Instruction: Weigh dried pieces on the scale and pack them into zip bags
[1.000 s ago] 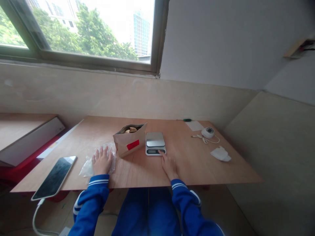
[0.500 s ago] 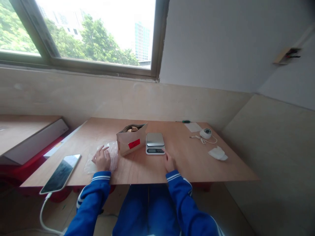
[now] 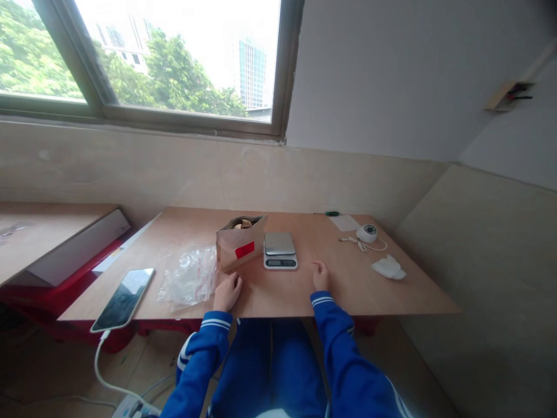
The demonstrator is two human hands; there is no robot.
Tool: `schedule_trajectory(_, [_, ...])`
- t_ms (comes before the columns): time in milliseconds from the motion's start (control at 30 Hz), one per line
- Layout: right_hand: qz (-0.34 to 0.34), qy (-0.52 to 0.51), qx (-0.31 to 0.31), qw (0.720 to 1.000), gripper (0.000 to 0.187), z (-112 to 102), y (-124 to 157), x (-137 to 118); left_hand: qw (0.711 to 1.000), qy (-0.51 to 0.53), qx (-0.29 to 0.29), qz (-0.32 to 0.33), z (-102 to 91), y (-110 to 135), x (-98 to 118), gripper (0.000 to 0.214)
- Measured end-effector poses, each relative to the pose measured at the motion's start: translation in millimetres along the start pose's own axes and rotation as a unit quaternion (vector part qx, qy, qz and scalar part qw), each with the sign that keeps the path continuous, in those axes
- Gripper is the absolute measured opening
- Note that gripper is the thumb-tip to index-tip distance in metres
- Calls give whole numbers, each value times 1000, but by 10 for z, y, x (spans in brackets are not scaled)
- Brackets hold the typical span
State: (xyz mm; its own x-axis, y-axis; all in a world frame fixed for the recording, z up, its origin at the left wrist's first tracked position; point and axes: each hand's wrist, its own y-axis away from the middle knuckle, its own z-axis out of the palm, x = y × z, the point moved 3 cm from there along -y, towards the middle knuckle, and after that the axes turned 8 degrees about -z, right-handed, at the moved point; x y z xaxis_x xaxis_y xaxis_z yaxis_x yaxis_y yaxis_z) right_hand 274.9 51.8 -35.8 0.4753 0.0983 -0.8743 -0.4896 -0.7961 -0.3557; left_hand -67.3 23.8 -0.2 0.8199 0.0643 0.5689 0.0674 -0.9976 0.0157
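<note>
My left hand (image 3: pixel 228 292) rests on the table with its fingers curled in, holding nothing that I can see. It lies just in front of a brown paper bag (image 3: pixel 227 251) with a red label, which stands upright with its top open and brown pieces inside. Right of the bag sits a small white kitchen scale (image 3: pixel 281 263) with a bare metal plate. My right hand (image 3: pixel 321 274) is on the table to the right of the scale, apart from it. Its index finger points left and the other fingers bend loosely. Clear plastic bags (image 3: pixel 189 278) lie left of my left hand.
A phone (image 3: pixel 124 299) with a white cable lies at the left front edge. To the right are a white round device with a cord (image 3: pixel 366 233), a crumpled white tissue (image 3: pixel 389 267), a paper sheet (image 3: pixel 344 223) and a green-handled tool (image 3: pixel 332 213).
My left hand has left the plastic bags and moved right, to the front of the paper bag, its fingers curling. My right hand has drawn back from the scale's buttons toward the right.
</note>
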Motion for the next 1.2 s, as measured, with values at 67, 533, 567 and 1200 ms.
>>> schedule_trajectory(67, [-4, 8, -12, 1000, 33, 20, 11, -12, 1000, -6, -4, -5, -17, 2, 7, 28])
schedule_trajectory(533, [1, 28, 6, 1000, 30, 8, -4, -68, 1000, -18, -10, -5, -19, -42, -15, 30])
schedule_trajectory(567, [-1, 27, 8, 1000, 30, 6, -7, -70, 1000, -17, -14, -1, -21, -45, -19, 30])
schedule_trajectory(1200, [-39, 21, -18, 999, 31, 11, 14, -97, 1000, -4, -6, -11, -29, -61, -41, 29])
